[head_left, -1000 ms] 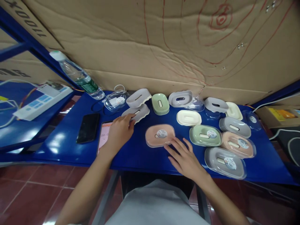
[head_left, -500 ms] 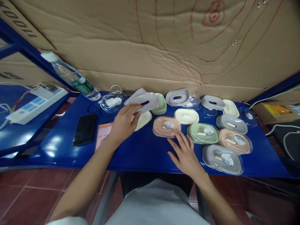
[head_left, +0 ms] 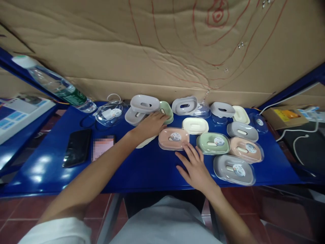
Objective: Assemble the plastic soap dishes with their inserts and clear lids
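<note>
My left hand (head_left: pixel 153 123) reaches over a cream soap dish piece (head_left: pixel 146 142), which it partly hides, and its fingers lie at the front of a green soap dish (head_left: pixel 166 112). Behind that wrist, a grey oval tray (head_left: pixel 144 103) with a slot rests on another grey piece (head_left: pixel 134 116). My right hand (head_left: pixel 196 166) has its fingers spread, the tips at the lower right edge of a pink soap dish (head_left: pixel 169 139) under a clear cover. Just right of those fingers sits a green covered soap dish (head_left: pixel 213 143).
More covered dishes, grey (head_left: pixel 235 169) and pink (head_left: pixel 246 149), stand at the right. A cream piece (head_left: pixel 195 125) and a grey tray (head_left: pixel 185 105) lie toward the cardboard wall (head_left: pixel 101 61). At the left are a water bottle (head_left: pixel 56 84), a black phone (head_left: pixel 77 147) and a lit screen (head_left: pixel 103 148).
My left hand has let go of the grey tray, now lying at the back, and has moved right to the green dish. My right hand stays by the pink dish. The view has shifted right.
</note>
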A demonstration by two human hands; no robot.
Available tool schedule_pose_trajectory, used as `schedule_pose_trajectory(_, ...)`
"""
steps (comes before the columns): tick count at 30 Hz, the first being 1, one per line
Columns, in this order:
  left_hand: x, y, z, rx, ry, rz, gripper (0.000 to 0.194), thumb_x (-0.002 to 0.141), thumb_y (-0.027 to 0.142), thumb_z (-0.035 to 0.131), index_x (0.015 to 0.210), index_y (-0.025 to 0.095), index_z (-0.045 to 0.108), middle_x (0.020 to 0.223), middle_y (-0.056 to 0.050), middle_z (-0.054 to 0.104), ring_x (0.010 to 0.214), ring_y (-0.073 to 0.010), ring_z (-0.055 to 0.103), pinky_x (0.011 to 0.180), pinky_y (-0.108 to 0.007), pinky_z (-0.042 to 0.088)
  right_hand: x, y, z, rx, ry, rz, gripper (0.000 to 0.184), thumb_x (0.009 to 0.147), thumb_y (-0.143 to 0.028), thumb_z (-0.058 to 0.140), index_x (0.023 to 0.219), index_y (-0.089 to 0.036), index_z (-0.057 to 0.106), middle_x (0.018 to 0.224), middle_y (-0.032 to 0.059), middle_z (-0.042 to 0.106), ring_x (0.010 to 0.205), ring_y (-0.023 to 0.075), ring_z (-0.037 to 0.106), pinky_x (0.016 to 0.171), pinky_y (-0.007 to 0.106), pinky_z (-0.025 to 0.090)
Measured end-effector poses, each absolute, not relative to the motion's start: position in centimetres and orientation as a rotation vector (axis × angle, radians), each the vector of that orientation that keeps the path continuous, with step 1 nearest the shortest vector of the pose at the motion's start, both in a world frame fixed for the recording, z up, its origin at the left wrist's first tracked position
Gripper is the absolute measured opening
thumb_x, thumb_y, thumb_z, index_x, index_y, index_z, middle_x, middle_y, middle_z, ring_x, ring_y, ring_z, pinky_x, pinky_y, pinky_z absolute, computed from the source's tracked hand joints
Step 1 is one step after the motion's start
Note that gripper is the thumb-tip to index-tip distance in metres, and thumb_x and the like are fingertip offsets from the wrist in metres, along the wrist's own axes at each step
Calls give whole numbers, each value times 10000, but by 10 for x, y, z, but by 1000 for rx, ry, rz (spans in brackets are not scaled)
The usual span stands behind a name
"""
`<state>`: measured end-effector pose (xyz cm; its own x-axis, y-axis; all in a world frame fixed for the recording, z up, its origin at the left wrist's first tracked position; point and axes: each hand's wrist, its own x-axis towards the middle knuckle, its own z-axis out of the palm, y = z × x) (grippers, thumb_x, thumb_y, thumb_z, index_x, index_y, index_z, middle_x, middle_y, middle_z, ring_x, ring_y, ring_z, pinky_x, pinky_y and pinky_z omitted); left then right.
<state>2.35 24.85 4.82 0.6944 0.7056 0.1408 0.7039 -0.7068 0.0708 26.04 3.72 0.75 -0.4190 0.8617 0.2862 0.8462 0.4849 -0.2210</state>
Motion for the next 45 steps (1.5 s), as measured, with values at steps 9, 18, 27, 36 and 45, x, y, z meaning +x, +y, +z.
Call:
schedule_pose_trajectory(9, 31, 272, 65, 2779, 1331, 184, 394, 1120, 389, 462, 1382, 155, 641, 1329, -177, 748, 1316, -336, 666, 1134, -496, 456, 261, 37, 10, -1437, -2391, 74, 471, 1111, -366, 540, 1556, -221, 585, 1763, 165, 386, 1662, 358, 308, 1295, 661, 332)
schedule_pose_trajectory(18, 33, 239, 86, 2726, 1633, 632, 409, 1131, 220, 343, 1441, 174, 606, 1518, -177, 577, 1419, -339, 565, 1172, -519, 446, 260, 37, 11, -1445, -2372, 67, 474, 1123, -336, 518, 1580, -212, 548, 1774, 175, 361, 1677, 352, 285, 1294, 654, 343)
schedule_pose_trajectory(27, -26, 161, 50, 2700, 1676, 242, 296, 1061, 248, 493, 1211, 203, 743, 1218, -151, 768, 1048, -337, 744, 865, -458, 564, 262, 37, 10, -1452, -2368, 73, 442, 1119, -333, 531, 1542, -215, 579, 1762, 180, 381, 1664, 357, 313, 1292, 654, 339)
schedule_pose_trajectory(36, -31, 45, 21, 2699, 1308, 597, 319, 1083, 173, 524, 1352, 234, 683, 1359, -107, 729, 1277, -295, 676, 1059, -479, 567, 263, 42, 5, -1517, -2303, 88, 504, 1122, -331, 539, 1617, -241, 509, 1802, 160, 304, 1674, 365, 295, 1269, 622, 394)
schedule_pose_trajectory(45, 0, 90, 30, 2631, 1158, 1141, 427, 1016, 33, 517, 1356, 252, 654, 1389, -121, 668, 1363, -246, 616, 1168, -477, 520, 249, 15, 15, -1146, -2462, 175, 539, 1126, -411, 554, 1635, -250, 479, 1736, 112, 454, 1655, 294, 356, 1358, 605, 252)
